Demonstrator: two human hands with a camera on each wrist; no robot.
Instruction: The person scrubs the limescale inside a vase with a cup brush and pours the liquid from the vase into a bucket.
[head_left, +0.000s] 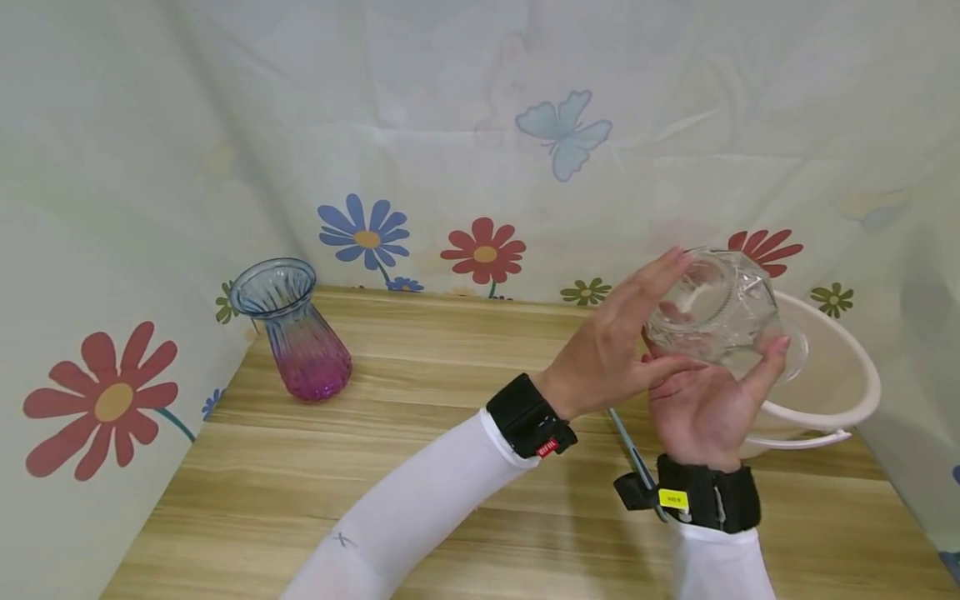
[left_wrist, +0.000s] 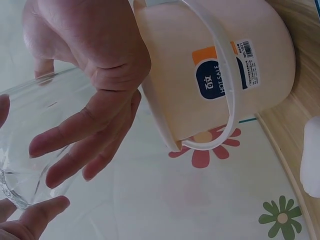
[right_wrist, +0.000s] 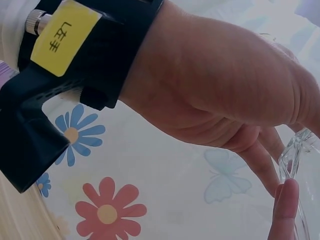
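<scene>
A clear faceted glass vase (head_left: 742, 312) is held up in front of me at the right, tilted, its round base facing the head camera. My left hand (head_left: 600, 350) grips it from the left, fingers along the upper side and thumb low. From beneath, my right hand (head_left: 701, 408) supports and grips it, palm turned up and thumb at the right side. In the left wrist view, the right hand (left_wrist: 95, 75) spreads its fingers over the glass (left_wrist: 22, 130). The right wrist view has the left hand (right_wrist: 225, 80) largely covering the glass.
Close behind the hands stands a cream bucket (head_left: 866, 379) with a white handle (left_wrist: 231, 85). A ribbed blue-to-pink glass vase (head_left: 311, 350) stands at the left of the wooden table (head_left: 420, 392). Under the right wrist strap runs a thin blue-grey rod (head_left: 630, 442). Flower-printed cloth hangs behind.
</scene>
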